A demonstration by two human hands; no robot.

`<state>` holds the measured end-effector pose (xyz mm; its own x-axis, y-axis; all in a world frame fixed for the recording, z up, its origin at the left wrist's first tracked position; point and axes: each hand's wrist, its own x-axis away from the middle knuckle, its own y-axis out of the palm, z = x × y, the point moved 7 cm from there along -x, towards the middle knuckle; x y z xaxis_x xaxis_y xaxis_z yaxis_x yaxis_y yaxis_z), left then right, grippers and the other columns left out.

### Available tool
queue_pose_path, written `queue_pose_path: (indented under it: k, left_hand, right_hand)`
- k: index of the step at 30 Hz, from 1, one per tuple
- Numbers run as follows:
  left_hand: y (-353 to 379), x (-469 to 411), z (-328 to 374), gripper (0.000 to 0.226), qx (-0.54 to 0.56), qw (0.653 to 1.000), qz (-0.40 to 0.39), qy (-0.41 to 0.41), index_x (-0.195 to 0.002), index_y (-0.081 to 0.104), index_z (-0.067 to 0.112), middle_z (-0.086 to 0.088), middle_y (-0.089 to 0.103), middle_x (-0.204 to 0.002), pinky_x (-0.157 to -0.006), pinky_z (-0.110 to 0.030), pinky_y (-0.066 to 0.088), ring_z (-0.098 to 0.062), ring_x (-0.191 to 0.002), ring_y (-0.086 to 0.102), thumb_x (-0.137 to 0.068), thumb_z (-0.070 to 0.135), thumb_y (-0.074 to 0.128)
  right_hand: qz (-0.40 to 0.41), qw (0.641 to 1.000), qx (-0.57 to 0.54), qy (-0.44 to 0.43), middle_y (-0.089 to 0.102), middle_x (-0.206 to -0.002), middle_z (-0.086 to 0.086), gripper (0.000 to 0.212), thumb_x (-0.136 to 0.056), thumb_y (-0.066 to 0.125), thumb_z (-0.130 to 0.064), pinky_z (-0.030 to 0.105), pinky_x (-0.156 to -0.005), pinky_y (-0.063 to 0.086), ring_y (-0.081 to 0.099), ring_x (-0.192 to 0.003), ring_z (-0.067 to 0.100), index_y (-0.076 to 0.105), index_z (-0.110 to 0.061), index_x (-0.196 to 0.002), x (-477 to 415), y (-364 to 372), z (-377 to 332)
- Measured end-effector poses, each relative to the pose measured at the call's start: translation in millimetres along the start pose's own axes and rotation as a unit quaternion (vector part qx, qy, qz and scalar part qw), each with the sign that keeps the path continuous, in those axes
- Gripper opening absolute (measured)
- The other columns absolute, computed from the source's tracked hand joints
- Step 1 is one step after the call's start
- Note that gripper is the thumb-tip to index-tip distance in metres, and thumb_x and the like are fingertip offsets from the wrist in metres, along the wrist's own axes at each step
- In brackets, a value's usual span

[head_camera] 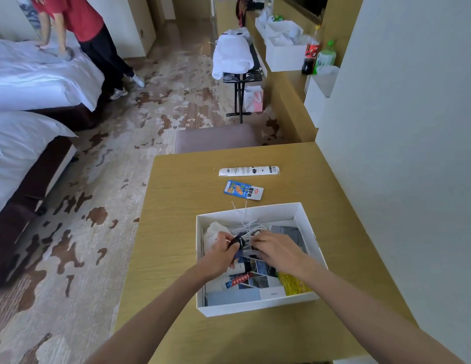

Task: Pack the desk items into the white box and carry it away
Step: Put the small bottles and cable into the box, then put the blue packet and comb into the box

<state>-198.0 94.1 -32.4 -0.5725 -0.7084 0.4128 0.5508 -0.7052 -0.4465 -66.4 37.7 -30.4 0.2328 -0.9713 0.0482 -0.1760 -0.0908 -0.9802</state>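
The white box stands open on the wooden desk. Both hands are inside it. My left hand grips a dark strap wrapped round a bundle of white cables, and my right hand pinches the same bundle from the right. Under them lie a white cloth pouch, booklets, a yellow packet and a dark flat device. Outside the box, farther back on the desk, lie a white tube and a blue carton.
A brown stool stands behind the desk. A wall runs along the right. Two beds fill the left, with a person in a red shirt leaning on the far one. A luggage rack with white towels stands farther back.
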Motion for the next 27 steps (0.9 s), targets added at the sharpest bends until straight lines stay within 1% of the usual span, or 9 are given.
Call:
queue_pose_path:
  k: [2, 5, 10, 12, 15, 18, 21, 24, 27]
  left_hand:
    - [7, -4, 1, 0.017, -0.034, 0.999, 0.009, 0.013, -0.110, 0.038, 0.017, -0.012, 0.061, -0.093, -0.050, -0.024, 0.045, -0.015, -0.063, 0.057, -0.099, 0.029, 0.040]
    - [24, -7, 8, 0.019, -0.116, 0.992, -0.006, 0.052, -0.113, 0.040, 0.021, -0.005, 0.061, -0.093, -0.055, -0.018, 0.041, -0.010, -0.068, 0.055, -0.098, 0.032, 0.041]
    - [63, -8, 14, 0.021, -0.222, 0.969, -0.055, 0.090, -0.111, 0.046, 0.022, -0.004, 0.064, -0.100, -0.068, -0.035, 0.053, -0.020, -0.080, 0.062, -0.095, 0.037, 0.045]
    - [66, -10, 16, 0.021, -0.262, 0.959, -0.023, 0.101, -0.109, 0.048, 0.022, -0.003, 0.065, -0.104, -0.076, -0.040, 0.052, -0.021, -0.089, 0.060, -0.095, 0.038, 0.045]
    - [55, -6, 23, 0.021, -0.247, 0.961, 0.065, 0.111, -0.107, 0.054, 0.018, -0.004, 0.064, -0.105, -0.078, -0.037, 0.049, -0.022, -0.093, 0.059, -0.096, 0.033, 0.045]
    - [32, 2, 31, 0.019, -0.224, 0.954, 0.156, 0.121, -0.105, 0.060, 0.016, -0.003, 0.068, -0.103, -0.069, -0.028, 0.043, -0.020, -0.086, 0.062, -0.096, 0.027, 0.047]
    - [5, 6, 39, 0.018, -0.226, 0.945, 0.205, 0.118, -0.104, 0.061, 0.019, 0.002, 0.069, -0.103, -0.067, -0.027, 0.043, -0.016, -0.083, 0.060, -0.095, 0.026, 0.047]
    - [-24, -4, 46, 0.017, -0.226, 0.939, 0.239, 0.105, -0.102, 0.061, 0.019, 0.003, 0.069, -0.101, -0.066, -0.030, 0.048, -0.013, -0.074, 0.058, -0.094, 0.022, 0.046]
    - [-52, -24, 54, 0.017, -0.221, 0.937, 0.250, 0.098, -0.099, 0.060, 0.021, 0.003, 0.068, -0.095, -0.059, -0.032, 0.051, -0.012, -0.060, 0.054, -0.092, 0.018, 0.045]
  right_hand:
    - [0.045, 0.996, -0.071, 0.028, 0.051, -0.139, -0.006, 0.032, -0.096, 0.054, -0.026, 0.034, -0.087, 0.052, 0.057, -0.114, 0.013, 0.063, -0.017, -0.125, 9, -14, 11]
    - [0.109, 0.980, -0.151, 0.069, 0.055, -0.134, -0.010, 0.028, -0.096, 0.056, -0.025, 0.023, -0.089, 0.048, 0.059, -0.107, 0.005, 0.066, -0.018, -0.120, 26, -36, 30]
    - [0.122, 0.969, -0.200, 0.079, 0.062, -0.113, -0.009, 0.020, -0.095, 0.057, -0.023, 0.030, -0.083, 0.052, 0.060, -0.096, 0.008, 0.068, -0.018, -0.110, 46, -54, 50]
    - [0.101, 0.970, -0.213, 0.067, 0.061, -0.112, -0.008, 0.020, -0.095, 0.056, -0.023, 0.032, -0.084, 0.051, 0.059, -0.096, 0.009, 0.067, -0.017, -0.111, 47, -51, 51]
    - [0.071, 0.970, -0.227, 0.049, 0.060, -0.112, -0.009, 0.021, -0.096, 0.055, -0.023, 0.035, -0.083, 0.052, 0.061, -0.091, 0.012, 0.066, -0.018, -0.113, 45, -43, 51]
    - [0.074, 0.965, -0.248, 0.047, 0.061, -0.112, -0.010, 0.021, -0.095, 0.058, -0.021, 0.030, -0.085, 0.052, 0.059, -0.092, 0.006, 0.067, -0.021, -0.113, 39, -45, 57]
    - [0.106, 0.958, -0.262, 0.057, 0.063, -0.109, -0.010, 0.020, -0.094, 0.058, -0.019, 0.022, -0.084, 0.049, 0.056, -0.092, -0.001, 0.068, -0.020, -0.111, 27, -58, 70]
    - [0.128, 0.955, -0.256, 0.083, 0.066, -0.113, -0.003, 0.022, -0.096, 0.054, -0.013, 0.021, -0.087, 0.043, 0.059, -0.102, 0.009, 0.067, -0.014, -0.113, 7, -73, 88]
    - [0.102, 0.961, -0.229, 0.120, 0.067, -0.114, 0.003, 0.024, -0.097, 0.051, -0.014, 0.024, -0.086, 0.044, 0.059, -0.103, 0.016, 0.066, -0.013, -0.115, -21, -81, 105]
